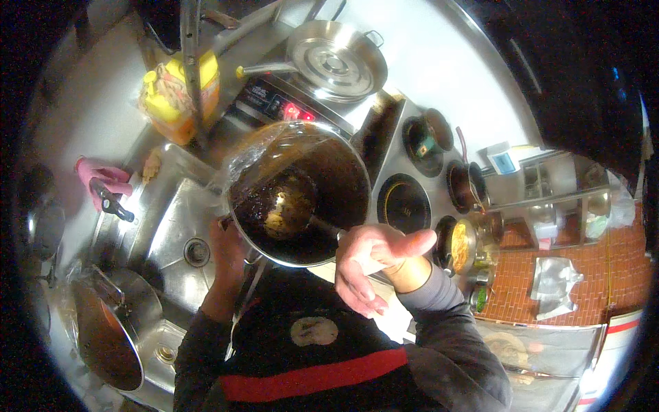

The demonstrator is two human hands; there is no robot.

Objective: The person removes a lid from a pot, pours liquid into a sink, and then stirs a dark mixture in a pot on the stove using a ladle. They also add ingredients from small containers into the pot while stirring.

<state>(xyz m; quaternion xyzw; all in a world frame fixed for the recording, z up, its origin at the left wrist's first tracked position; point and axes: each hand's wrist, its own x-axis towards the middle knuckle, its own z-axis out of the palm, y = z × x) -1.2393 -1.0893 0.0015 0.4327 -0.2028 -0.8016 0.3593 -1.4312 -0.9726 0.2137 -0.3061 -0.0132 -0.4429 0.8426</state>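
Right in front of me is a deep metal stockpot [329, 170], its inside dark and stained. Dark liquid with a bright yellowish patch [280, 208] shows at the bottom. Clear plastic film [257, 149] clings to the pot's far left rim. My left hand [226, 250] grips the side handle at the pot's near left, its fingers partly hidden by the pot. Over the near right rim is my right hand [368, 262], thumb stretched out and fingers apart, with nothing seen in it. Whether it touches the rim I cannot tell.
An induction cooker [273, 103] with red lit digits stands behind the pot, near a lidded pan [334, 62]. Left are a steel sink [177, 232], a pink glove [105, 177], a yellow-capped jug [185, 103] and a second large pot [110, 335]. Cooktop rings [404, 203] lie right.
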